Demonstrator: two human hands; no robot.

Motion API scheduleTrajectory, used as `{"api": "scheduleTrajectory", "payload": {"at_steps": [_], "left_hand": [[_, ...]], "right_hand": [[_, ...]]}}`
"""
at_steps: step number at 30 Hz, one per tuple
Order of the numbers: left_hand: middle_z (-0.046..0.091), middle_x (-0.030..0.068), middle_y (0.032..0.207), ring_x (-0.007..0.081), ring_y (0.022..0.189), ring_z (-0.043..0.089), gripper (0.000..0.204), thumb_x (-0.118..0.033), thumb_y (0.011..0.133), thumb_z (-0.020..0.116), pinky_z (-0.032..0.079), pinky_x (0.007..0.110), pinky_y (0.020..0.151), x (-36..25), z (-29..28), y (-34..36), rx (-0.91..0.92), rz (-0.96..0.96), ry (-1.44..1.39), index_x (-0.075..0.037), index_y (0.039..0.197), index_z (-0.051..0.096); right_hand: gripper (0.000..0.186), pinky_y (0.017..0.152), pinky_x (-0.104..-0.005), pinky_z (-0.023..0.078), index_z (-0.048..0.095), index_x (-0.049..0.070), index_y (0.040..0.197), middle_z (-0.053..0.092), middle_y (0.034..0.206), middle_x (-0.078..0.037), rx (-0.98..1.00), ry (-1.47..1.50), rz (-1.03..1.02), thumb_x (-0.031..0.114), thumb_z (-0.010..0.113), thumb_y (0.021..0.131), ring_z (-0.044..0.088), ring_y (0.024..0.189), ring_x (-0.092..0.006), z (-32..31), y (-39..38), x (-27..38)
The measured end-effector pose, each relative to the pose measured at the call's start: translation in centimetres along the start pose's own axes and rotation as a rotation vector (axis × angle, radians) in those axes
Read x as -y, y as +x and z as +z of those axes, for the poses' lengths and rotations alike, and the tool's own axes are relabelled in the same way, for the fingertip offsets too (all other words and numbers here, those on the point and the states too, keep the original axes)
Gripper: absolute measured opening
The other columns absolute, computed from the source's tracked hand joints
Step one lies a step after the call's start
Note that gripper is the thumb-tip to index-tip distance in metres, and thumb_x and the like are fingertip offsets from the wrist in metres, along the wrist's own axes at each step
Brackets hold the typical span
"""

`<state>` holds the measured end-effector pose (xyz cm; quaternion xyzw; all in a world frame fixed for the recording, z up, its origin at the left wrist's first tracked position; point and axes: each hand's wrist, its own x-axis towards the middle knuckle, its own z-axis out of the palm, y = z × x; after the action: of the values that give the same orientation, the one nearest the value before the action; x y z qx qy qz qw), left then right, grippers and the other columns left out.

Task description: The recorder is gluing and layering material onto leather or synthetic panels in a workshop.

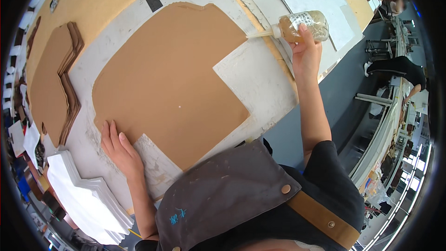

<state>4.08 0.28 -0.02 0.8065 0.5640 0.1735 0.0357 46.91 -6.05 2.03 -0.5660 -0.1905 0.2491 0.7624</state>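
the right hand [304, 51] gripped a glue bottle [302, 26], fingers curled around it, nozzle touching the brown cardboard sheet [167, 81] at its far right edge. the left hand [118, 148] lay open, fingers flat on the sheet's near left corner.

- One large brown cardboard cut-out [167, 79] lying flat on the table [260, 79]
- One clear squeeze bottle [299, 26] with a long thin nozzle
- Two hands of the person at the table: the left hand [120, 148] and the right hand [304, 53]
- One stack of brown cardboard cut-outs [53, 81] at the left; the sheets in it are too many to count
- One stack of white cut sheets [86, 195] at the lower left, likewise uncounted
- One white sheet [316, 0] farther along the table
- Two other people at the far right: one person [399, 69] bending in dark clothes, another person [395, 0] beyond
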Motion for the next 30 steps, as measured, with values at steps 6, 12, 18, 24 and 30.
{"api": "scheduleTrajectory", "payload": {"at_steps": [6, 12, 18, 24, 30], "left_hand": [[0.047, 0.0189, 0.133, 0.0358, 0.121, 0.042, 0.037, -0.018, 0.099, 0.035, 0.032, 0.044, 0.102, 0.2, 0.0, -0.2, 0.001, -0.02, 0.0, 0.003, 0.125, 0.052], [0.047, 0.0189, 0.134, 0.0358, 0.121, 0.042, 0.037, -0.017, 0.098, 0.036, 0.032, 0.044, 0.103, 0.2, 0.0, -0.2, -0.004, -0.017, -0.016, 0.002, 0.125, 0.052], [0.047, 0.019, 0.134, 0.0359, 0.121, 0.042, 0.036, -0.017, 0.098, 0.037, 0.032, 0.044, 0.103, 0.4, 0.0, -0.2, -0.006, -0.024, -0.012, 0.002, 0.125, 0.053], [0.047, 0.019, 0.133, 0.036, 0.122, 0.042, 0.036, -0.017, 0.097, 0.039, 0.032, 0.044, 0.103, 0.2, 0.0, -0.2, -0.013, -0.032, -0.026, 0.002, 0.124, 0.053], [0.048, 0.019, 0.133, 0.0359, 0.123, 0.041, 0.035, -0.016, 0.097, 0.04, 0.032, 0.044, 0.104, 0.3, 0.1, -0.2, -0.018, -0.034, -0.037, 0.002, 0.124, 0.054]], "right_hand": [[0.042, 0.09, -0.0365, 0.048, 0.046, 0.003, 0.119, 0.056, 0.11, -0.008, -0.044, -0.046, -0.059, 0.014, 0.066, 0.084, 0.057, 0.102, -0.0178, 0.7, -1.2, -0.3], [0.043, 0.09, -0.034, 0.047, 0.046, 0.003, 0.119, 0.057, 0.108, -0.007, -0.016, -0.052, -0.059, 0.014, 0.067, 0.083, 0.057, 0.1, -0.0168, 1.4, -1.7, -0.5], [0.041, 0.088, -0.0319, 0.047, 0.047, 0.001, 0.117, 0.058, 0.105, -0.007, 0.042, -0.03, -0.007, 0.014, 0.067, 0.083, 0.058, 0.097, -0.0159, 2.3, -2.3, -1.0], [0.038, 0.086, -0.0311, 0.045, 0.049, 0.0, 0.114, 0.058, 0.105, -0.007, 0.105, -0.09, 0.025, 0.013, 0.066, 0.083, 0.056, 0.099, -0.0146, 3.2, -3.1, -1.3], [0.044, 0.09, -0.031, 0.043, 0.048, -0.001, 0.118, 0.058, 0.107, -0.008, 0.167, -0.075, 0.024, 0.016, 0.068, 0.082, 0.055, 0.101, -0.0155, 4.5, -3.7, -1.8]]}}
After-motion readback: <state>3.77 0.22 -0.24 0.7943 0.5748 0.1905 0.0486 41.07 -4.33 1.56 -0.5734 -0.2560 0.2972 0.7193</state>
